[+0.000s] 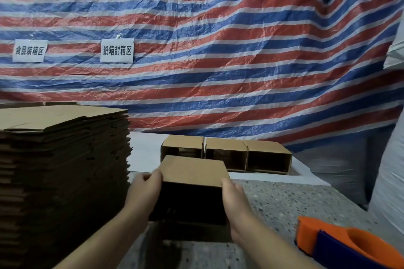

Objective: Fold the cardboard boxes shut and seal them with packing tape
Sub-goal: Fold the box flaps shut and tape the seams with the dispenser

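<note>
Cardboard fills my grasp: I hold a small box point(192, 183) just above the speckled table point(284, 201), open side facing me. My left hand point(143, 192) grips its left edge, fingers curled round it; my right hand point(235, 201) clasps the right edge likewise, both forearms reaching forward. An orange tape dispenser point(341, 244) lies near my right forearm.

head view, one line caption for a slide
Both hands hold a cardboard box beside stacked flats.
</note>
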